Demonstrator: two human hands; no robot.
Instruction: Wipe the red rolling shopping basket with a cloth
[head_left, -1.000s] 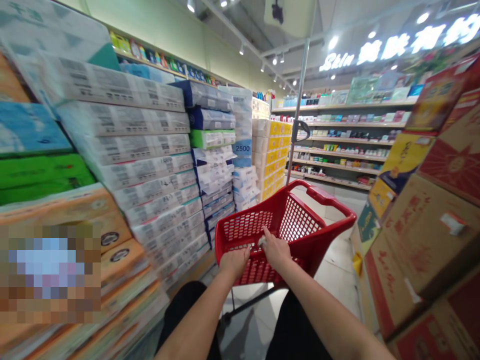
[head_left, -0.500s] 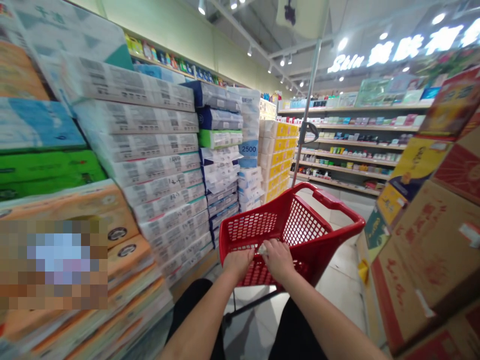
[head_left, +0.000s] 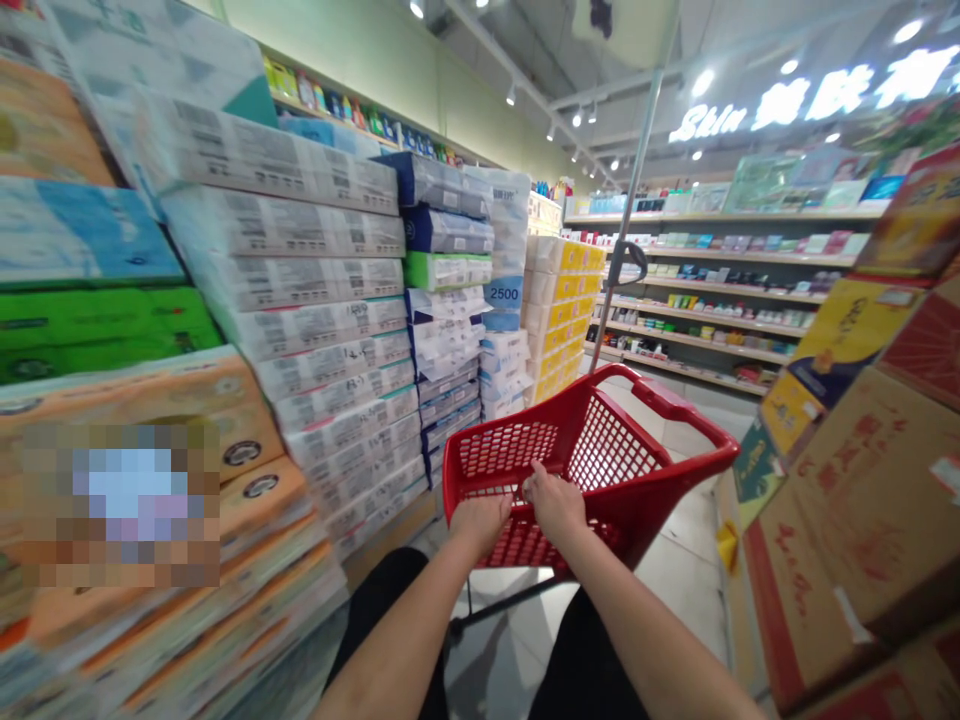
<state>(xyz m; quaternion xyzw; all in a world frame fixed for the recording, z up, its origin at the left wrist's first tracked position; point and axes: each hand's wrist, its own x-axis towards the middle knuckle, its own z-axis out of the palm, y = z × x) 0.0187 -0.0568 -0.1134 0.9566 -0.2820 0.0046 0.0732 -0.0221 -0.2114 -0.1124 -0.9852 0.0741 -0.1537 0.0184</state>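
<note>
Stacked white packs (head_left: 322, 330) line the aisle left of the red cart (head_left: 641, 495); nearer it, two dark-blue packs (head_left: 450, 183) sit above one green-and-white pack (head_left: 452, 270). Two hands are at the cart's near rim. The left hand (head_left: 480, 525) has its grip bent inward; whether it is closed on anything I cannot tell. Just right of it, the right hand (head_left: 556, 505) has a half-curled grip, its index finger now stretched toward the basket, where half a second ago it lay bent; anything held is unclear. One pole (head_left: 639, 160) rises beyond the cart's far rim. Right of the cart, open floor (head_left: 671, 545) separates it from stacked cartons (head_left: 847, 500).
</note>
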